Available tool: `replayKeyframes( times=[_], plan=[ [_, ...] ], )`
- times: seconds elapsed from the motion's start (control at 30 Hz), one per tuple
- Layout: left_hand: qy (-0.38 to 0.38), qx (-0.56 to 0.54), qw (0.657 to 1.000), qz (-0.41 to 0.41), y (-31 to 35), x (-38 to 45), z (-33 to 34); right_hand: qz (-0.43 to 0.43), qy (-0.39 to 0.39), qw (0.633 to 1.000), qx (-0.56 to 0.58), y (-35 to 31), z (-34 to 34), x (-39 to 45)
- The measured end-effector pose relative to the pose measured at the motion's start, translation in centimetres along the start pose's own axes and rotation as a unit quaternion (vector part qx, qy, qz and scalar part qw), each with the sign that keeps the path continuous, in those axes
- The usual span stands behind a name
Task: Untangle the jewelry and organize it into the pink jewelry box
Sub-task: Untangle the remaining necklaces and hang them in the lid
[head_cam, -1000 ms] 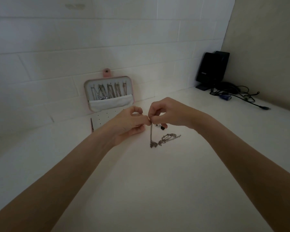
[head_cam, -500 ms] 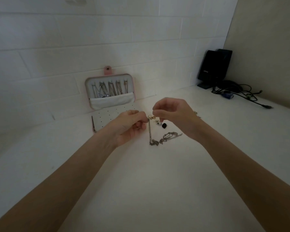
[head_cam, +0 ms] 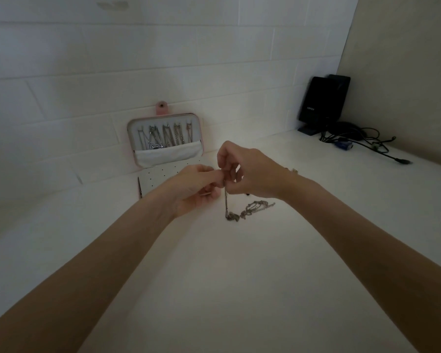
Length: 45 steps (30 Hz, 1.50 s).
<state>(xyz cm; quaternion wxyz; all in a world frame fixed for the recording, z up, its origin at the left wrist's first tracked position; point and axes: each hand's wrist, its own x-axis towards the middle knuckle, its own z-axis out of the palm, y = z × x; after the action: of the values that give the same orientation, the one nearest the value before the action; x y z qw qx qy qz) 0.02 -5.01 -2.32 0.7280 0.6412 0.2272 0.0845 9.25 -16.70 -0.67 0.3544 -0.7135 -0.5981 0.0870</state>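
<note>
Several chains already hung in the lid of the pink jewelry box [head_cam: 201, 138], propped open against the wall. My left hand [head_cam: 196, 189] and right hand [head_cam: 250, 171] met fingertip to fingertip, both pinching the top of one chain [head_cam: 226, 202]. Its lower end ran into a tangle [head_cam: 250, 211] lying on the table [head_cam: 239, 289]. I judged the untangling unfinished.

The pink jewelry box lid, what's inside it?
Inside the pink jewelry box lid, several silver chains hang in a row; their lower ends are hidden inside the white pocket.
</note>
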Motion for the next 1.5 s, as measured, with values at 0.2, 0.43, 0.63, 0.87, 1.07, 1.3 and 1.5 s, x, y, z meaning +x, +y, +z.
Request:
replayKeyframes(
  times=[0.2,0.43,0.63,0.87,1.07,1.3,1.5],
  plan=[
    [-0.028,-0.043,0.997,-0.055,-0.5,0.5,-0.4,-0.031,-0.010,0.999,-0.029,-0.1,0.4,0.1],
    [-0.032,-0.124,0.986,-0.108,-1.3,0.6,-0.4,-0.103,0.050,0.990,-0.085,0.5,2.0,-0.5],
    [-0.012,-0.141,0.986,-0.087,-1.4,0.5,-0.3,-0.093,0.119,0.986,-0.066,1.8,2.9,-0.8],
    [0.076,0.064,0.993,0.067,-0.9,-0.3,0.5,-0.102,0.132,0.984,-0.066,2.2,2.8,-0.9],
    [0.010,-0.102,0.995,0.012,-1.1,-0.3,1.0,-0.095,0.175,0.977,-0.074,1.5,2.9,-1.6],
    [0.062,-0.068,0.994,0.063,-1.1,0.1,1.2,-0.087,0.207,0.972,-0.062,1.3,3.4,-2.1],
    [0.079,-0.115,0.988,0.061,-0.6,0.1,0.8,-0.049,0.262,0.963,0.034,1.8,2.0,-1.7]
  ],
)
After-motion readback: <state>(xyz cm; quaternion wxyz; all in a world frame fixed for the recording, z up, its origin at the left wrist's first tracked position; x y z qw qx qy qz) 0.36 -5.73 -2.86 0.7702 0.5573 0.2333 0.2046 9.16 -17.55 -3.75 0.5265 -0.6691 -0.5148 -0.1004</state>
